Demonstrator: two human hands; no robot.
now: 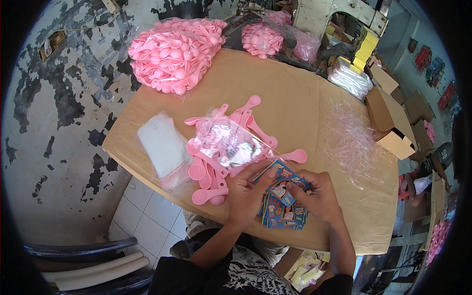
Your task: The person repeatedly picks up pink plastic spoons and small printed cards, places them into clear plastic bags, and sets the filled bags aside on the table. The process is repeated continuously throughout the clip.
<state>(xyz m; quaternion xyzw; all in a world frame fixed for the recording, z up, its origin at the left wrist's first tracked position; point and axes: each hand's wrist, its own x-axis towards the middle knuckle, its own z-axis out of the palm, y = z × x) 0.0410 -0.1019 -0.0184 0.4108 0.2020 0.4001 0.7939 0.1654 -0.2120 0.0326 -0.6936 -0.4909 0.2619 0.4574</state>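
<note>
We work at a brown cardboard surface (305,103). Both our hands are over a small stack of blue picture cards (282,209) that lies near the 6 o'clock edge of the surface. Our left hand (246,194) rests on the left side of the stack, and its fingers (260,172) are curled around the top card, which is lifted at one end. Our right hand (319,196) sits on the right side, and its fingers (295,188) are bent and press down on the cards. So both hands are partly closed and touch the cards.

Just past the stack, toward 12 o'clock, lies a pile of pink plastic spoons (216,162). A clear plastic bag with spoons inside (228,142) rests on top of that pile. At 9 o'clock from the pile is a stack of thin clear bags (162,145). At 3 o'clock we see a heap of thin clear plastic strips (346,137). Far off at 11 o'clock sits a big clear bag full of pink spoons (172,51).

To do this part well, we think the right hand should hold the stack flat while the left hand peels off only one card. The cards look thin and may stick together, so we should go slow and feel for just one edge.
</note>
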